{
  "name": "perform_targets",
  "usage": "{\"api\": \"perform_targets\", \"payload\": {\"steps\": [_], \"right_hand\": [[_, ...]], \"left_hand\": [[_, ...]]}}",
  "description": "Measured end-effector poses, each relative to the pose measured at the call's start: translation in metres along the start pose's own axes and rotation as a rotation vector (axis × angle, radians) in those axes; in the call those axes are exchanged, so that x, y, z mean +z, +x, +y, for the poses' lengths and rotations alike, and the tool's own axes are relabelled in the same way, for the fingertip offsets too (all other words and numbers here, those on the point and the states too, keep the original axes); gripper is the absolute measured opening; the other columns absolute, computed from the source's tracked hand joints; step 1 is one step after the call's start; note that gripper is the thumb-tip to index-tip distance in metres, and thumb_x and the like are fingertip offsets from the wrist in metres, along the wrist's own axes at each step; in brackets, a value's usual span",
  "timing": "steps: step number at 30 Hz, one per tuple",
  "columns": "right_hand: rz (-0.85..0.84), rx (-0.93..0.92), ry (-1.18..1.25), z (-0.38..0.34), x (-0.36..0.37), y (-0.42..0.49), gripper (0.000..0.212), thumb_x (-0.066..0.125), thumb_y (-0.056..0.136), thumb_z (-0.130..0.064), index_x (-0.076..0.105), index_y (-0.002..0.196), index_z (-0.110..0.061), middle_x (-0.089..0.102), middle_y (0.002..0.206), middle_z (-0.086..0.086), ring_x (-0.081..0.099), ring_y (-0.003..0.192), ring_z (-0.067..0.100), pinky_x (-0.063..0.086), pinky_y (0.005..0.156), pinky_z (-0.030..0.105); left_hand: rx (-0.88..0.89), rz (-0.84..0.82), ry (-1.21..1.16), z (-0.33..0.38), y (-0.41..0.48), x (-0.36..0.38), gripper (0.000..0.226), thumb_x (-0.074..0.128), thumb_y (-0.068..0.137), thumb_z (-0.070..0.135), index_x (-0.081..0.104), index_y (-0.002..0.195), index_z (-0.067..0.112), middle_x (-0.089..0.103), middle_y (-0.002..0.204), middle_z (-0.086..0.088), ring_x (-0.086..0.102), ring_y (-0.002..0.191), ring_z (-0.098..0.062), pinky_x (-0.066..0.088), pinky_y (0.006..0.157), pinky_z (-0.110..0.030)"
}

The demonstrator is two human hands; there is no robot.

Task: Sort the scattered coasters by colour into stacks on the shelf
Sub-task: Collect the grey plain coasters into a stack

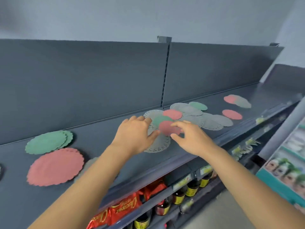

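Note:
Sorted stacks lie on the left of the dark shelf (189, 151): a green stack (47, 142), a red stack (55, 166) and a grey stack (89, 164) partly hidden by my left forearm. In the middle is a scattered pile of red, green and grey coasters. My right hand (191, 138) pinches the right edge of a red coaster (166, 128) between thumb and fingers. My left hand (133, 134) rests flat on the pile beside it, over a pale lace coaster (158, 143), thumb at the red coaster's left edge.
Further right lie a red coaster (172, 114), green ones (162, 120) (198, 106), grey ones (214, 121), a lone red coaster (231, 114) and a red-and-grey pair (234, 100). Below are red packets (125, 207) and bottles (191, 190). A poster (288, 171) stands at right.

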State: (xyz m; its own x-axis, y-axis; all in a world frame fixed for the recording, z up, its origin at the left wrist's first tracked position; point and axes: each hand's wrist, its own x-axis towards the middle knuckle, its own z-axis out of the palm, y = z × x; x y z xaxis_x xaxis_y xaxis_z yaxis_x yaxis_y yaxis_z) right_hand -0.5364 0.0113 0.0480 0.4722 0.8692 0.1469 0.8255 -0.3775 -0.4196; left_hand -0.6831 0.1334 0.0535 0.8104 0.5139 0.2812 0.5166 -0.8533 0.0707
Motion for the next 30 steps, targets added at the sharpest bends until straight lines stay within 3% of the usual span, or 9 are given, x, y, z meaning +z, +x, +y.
{"api": "perform_targets", "payload": {"steps": [6,11,17,20,23,27,30], "right_hand": [[-0.022,0.038,-0.103,0.135,-0.064,-0.005,0.043,0.054,0.093,-0.034,0.048,0.134,-0.025,0.049,0.134,-0.003,0.052,0.119,0.018,0.044,0.096,0.033],[-0.065,0.053,-0.103,0.215,-0.092,0.025,0.044,0.055,0.092,-0.034,0.049,0.134,-0.023,0.048,0.138,-0.005,0.05,0.122,0.017,0.043,0.099,0.035],[-0.177,-0.025,-0.102,0.26,-0.077,0.099,0.042,0.052,0.093,-0.036,0.05,0.133,-0.025,0.052,0.139,-0.003,0.047,0.128,0.021,0.039,0.105,0.041],[-0.211,-0.055,-0.057,0.271,-0.059,0.139,0.043,0.043,0.096,-0.041,0.043,0.137,-0.027,0.05,0.14,-0.002,0.049,0.127,0.023,0.042,0.101,0.043],[-0.262,-0.103,-0.015,0.271,-0.045,0.176,0.052,0.039,0.098,-0.041,0.032,0.144,-0.018,0.041,0.146,0.003,0.04,0.133,0.02,0.036,0.104,0.035],[-0.398,-0.154,-0.03,0.28,-0.036,0.228,0.077,0.061,0.084,-0.053,0.034,0.144,-0.014,0.038,0.143,0.003,0.038,0.132,0.021,0.035,0.106,0.035],[-0.5,-0.124,0.031,0.286,-0.037,0.257,0.092,0.078,0.062,-0.057,0.042,0.136,-0.016,0.037,0.131,0.0,0.043,0.122,0.018,0.041,0.098,0.035]], "left_hand": [[0.02,-0.101,-0.012,0.126,0.08,0.047,0.056,0.04,0.092,0.054,0.046,0.133,0.017,0.053,0.133,-0.004,0.045,0.124,-0.026,0.034,0.1,-0.036],[-0.085,-0.224,-0.004,0.171,0.141,0.077,0.052,0.046,0.092,0.048,0.044,0.133,0.015,0.054,0.129,-0.006,0.048,0.12,-0.029,0.038,0.097,-0.039],[-0.229,-0.26,-0.057,0.163,0.232,0.115,0.039,0.04,0.097,0.032,0.046,0.129,0.01,0.053,0.125,-0.01,0.053,0.114,-0.03,0.044,0.084,-0.039],[-0.309,-0.24,-0.122,0.147,0.277,0.139,0.035,0.045,0.097,0.022,0.048,0.13,0.009,0.052,0.13,-0.01,0.052,0.116,-0.03,0.046,0.091,-0.04],[-0.382,-0.301,-0.195,0.134,0.309,0.155,0.046,0.06,0.089,0.028,0.049,0.13,0.011,0.053,0.131,-0.009,0.051,0.119,-0.028,0.044,0.096,-0.038],[-0.405,-0.464,-0.2,0.122,0.343,0.158,0.068,0.073,0.079,0.035,0.045,0.135,0.01,0.053,0.134,-0.008,0.051,0.12,-0.027,0.043,0.099,-0.035],[-0.483,-0.545,-0.234,0.12,0.356,0.154,0.07,0.078,0.073,0.035,0.049,0.132,0.01,0.057,0.129,-0.006,0.057,0.11,-0.026,0.047,0.093,-0.035]]}}
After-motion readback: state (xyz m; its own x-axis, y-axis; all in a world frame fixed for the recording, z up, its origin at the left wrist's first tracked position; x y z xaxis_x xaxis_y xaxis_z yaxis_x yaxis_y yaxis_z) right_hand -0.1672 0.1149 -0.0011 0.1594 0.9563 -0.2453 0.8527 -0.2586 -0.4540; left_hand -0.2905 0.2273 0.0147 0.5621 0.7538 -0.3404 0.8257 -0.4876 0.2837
